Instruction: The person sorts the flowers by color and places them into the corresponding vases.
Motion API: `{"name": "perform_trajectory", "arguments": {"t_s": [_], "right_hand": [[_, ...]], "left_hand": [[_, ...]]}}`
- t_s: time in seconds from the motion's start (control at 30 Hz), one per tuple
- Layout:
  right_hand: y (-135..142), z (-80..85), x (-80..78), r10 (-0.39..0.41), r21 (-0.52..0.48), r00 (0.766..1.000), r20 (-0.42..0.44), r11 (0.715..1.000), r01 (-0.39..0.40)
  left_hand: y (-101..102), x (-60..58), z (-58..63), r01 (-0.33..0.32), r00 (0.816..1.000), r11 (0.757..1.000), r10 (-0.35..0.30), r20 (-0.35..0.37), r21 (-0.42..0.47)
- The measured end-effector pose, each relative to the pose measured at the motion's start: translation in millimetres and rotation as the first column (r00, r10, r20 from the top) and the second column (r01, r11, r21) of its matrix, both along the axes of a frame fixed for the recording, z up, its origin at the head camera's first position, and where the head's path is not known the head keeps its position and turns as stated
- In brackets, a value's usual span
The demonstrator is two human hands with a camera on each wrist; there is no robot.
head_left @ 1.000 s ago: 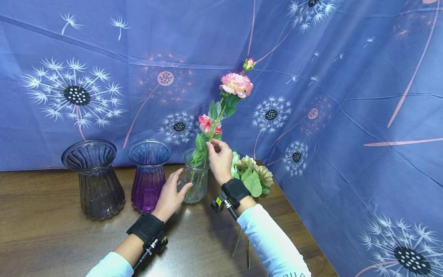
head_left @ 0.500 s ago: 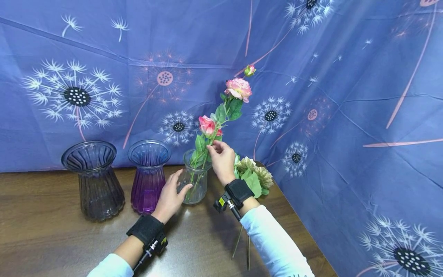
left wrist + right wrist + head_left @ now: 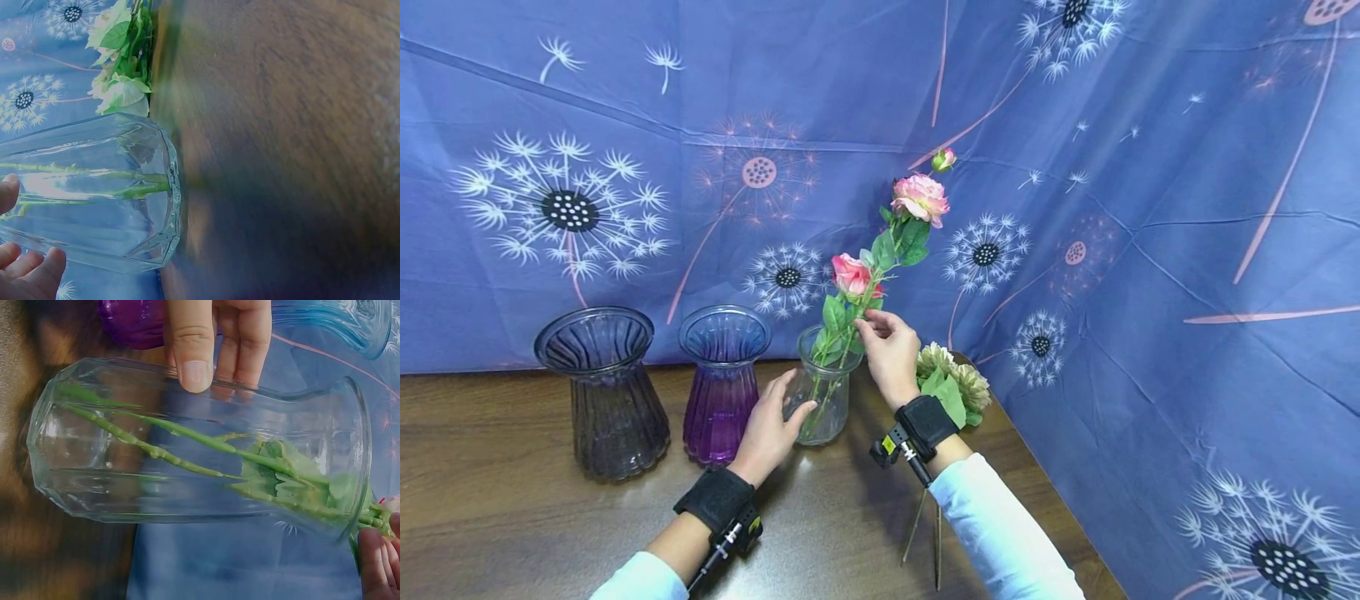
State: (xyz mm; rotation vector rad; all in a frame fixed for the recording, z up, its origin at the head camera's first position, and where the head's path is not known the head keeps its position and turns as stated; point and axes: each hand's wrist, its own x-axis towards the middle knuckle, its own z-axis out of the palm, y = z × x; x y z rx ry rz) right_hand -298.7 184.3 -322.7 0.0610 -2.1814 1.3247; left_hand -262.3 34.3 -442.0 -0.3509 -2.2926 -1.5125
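Note:
A clear glass vase point(image 3: 833, 421) stands upright on the table, with green flower stems point(image 3: 156, 452) inside it reaching near its base. My left hand point(image 3: 771, 423) holds the vase's left side, its thumb at the front and fingers behind. At the vase's mouth, my right hand point(image 3: 891, 357) pinches the stem of pink artificial flowers, just below a deeper pink bloom point(image 3: 852, 275). A larger pale pink bloom point(image 3: 921, 198) and a small bud point(image 3: 943, 159) lean up and right. The right fingertips are partly hidden by leaves in the head view.
A purple-and-blue glass vase point(image 3: 721, 412) and a dark grey one point(image 3: 617, 417) stand to the left. Greenish-cream artificial flowers point(image 3: 966, 385) lie at the right, their stems toward the front. A blue dandelion-print cloth point(image 3: 850, 100) hangs behind the wooden table point(image 3: 505, 525).
My right hand has shifted slightly right and down. The pink flowers have tipped further right and sit a little lower. My left hand stays at the vase.

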Motion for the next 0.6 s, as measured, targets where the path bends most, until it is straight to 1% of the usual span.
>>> {"name": "perform_trajectory", "arguments": {"t_s": [0.27, 0.5, 0.6], "right_hand": [[5, -7.1, 9.8, -0.011, 0.051, 1.0, -0.017, 0.999, 0.012], [11, -12.9, 17.5, 0.033, 0.007, 0.998, -0.051, 0.999, -0.033], [12, -14.8, 22.8, 0.058, 0.016, 0.997, -0.057, 0.998, -0.057]], "left_hand": [[0, 1.7, -0.9, 0.001, 1.0, 1.0, -0.001, 0.006, 0.005], [0, 1.6, -0.4, 0.006, 1.0, 1.0, -0.006, 0.001, 0.009], [0, 1.4, -0.3, 0.008, 1.0, 1.0, -0.008, 0.006, 0.012]]}}
